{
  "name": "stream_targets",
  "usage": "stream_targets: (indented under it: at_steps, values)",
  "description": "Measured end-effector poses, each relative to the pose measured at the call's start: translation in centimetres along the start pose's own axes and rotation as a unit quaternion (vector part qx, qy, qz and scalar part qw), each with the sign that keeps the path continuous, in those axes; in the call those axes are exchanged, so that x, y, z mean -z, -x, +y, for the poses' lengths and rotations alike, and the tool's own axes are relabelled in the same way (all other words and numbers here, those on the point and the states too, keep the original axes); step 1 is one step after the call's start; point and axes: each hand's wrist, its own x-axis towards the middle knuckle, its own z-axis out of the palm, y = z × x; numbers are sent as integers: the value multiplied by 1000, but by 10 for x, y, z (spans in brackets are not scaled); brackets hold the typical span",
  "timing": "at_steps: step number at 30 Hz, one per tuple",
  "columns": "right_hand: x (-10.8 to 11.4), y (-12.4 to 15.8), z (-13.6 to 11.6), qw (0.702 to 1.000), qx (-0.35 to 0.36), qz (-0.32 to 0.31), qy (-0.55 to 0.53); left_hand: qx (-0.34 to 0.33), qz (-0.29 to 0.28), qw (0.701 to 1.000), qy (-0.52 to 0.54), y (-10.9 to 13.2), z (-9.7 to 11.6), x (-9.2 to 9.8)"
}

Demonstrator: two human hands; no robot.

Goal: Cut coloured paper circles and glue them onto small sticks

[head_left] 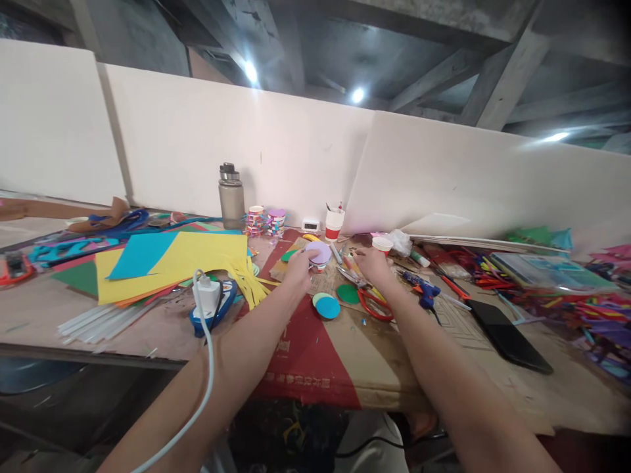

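Note:
My left hand (297, 268) is closed at the edge of a purple paper disc (318, 251). A pale, patterned edge shows beneath the disc, perhaps a cup. Fingers bent together, my right hand (373, 264) reaches low over the table beside a white paper cup (382, 245); whatever its fingertips hold is too small to make out. Under and beside that hand lie red-handled scissors (374, 306). Closer to me are a blue paper disc (328, 307), overlapping a pale green one, and a green disc (348, 293).
Yellow and blue paper sheets (172, 263), white sticks (106, 322) and a white plug (208, 294) with cable lie left. Behind stand a bottle (231, 200), two decorated cups (266, 222) and a red-white cup (334, 225). A blue glue gun (422, 289) and black phone (507, 335) lie right.

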Motion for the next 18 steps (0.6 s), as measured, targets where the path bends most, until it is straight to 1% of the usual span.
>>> stream_targets:
  at_steps: [4,7,10,13,18]
  values:
    - [17,-11,1,1000,-16,15,-17,13,19,1000,16,-1,1,0]
    - [19,-18,-2,1000,3,10,-5,10,24,999,26,-1,2,0]
    - [11,-23,-14,999,30,-10,10,6,14,1000,22,0,1,0]
    - [-4,-28,-30,998,53,-36,28,4,-1,1000,13,3,-1,-1]
    - [-28,-38,-50,995,48,-65,60,-5,5,1000,19,5,-2,-2]
